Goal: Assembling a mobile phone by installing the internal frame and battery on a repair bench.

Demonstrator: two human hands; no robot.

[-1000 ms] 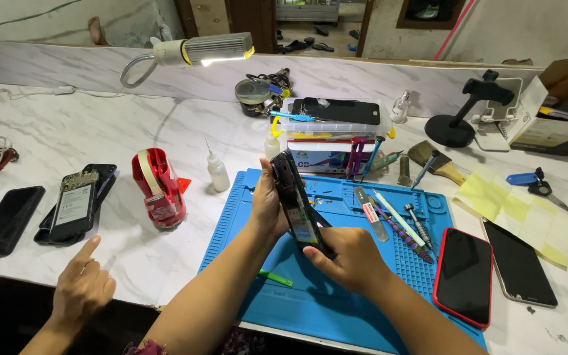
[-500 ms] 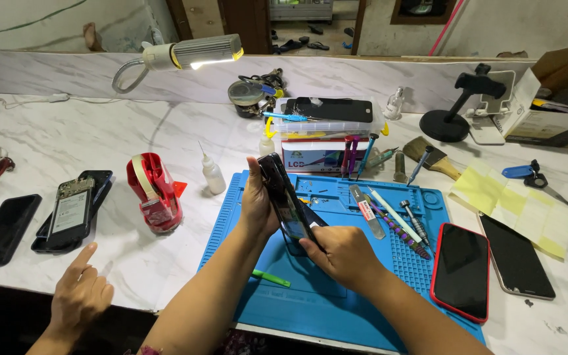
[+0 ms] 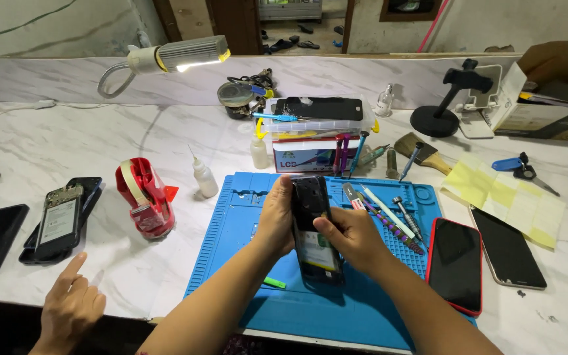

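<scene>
Your left hand (image 3: 277, 220) and right hand (image 3: 353, 236) both gripped the opened phone (image 3: 313, 230), held above the blue mat (image 3: 244, 223), its back off and insides showing; it looked not yet reassembled. A co-worker's hand (image 3: 70, 306) pointed nearby. On the worktop (image 3: 47, 144) lay four other phones, two dropper bottles, one tape dispenser (image 3: 144, 197).

Between the earlier views and this one, the opened phone (image 3: 315, 231) has been turned: it was tilted, its upper end leaning left and its edge toward the camera, and now stands nearly straight with its inner face toward the viewer. The left hand (image 3: 277, 220) has shifted to grip its left edge; the right hand (image 3: 355, 238) now covers its right side, thumb laid across the middle.
</scene>
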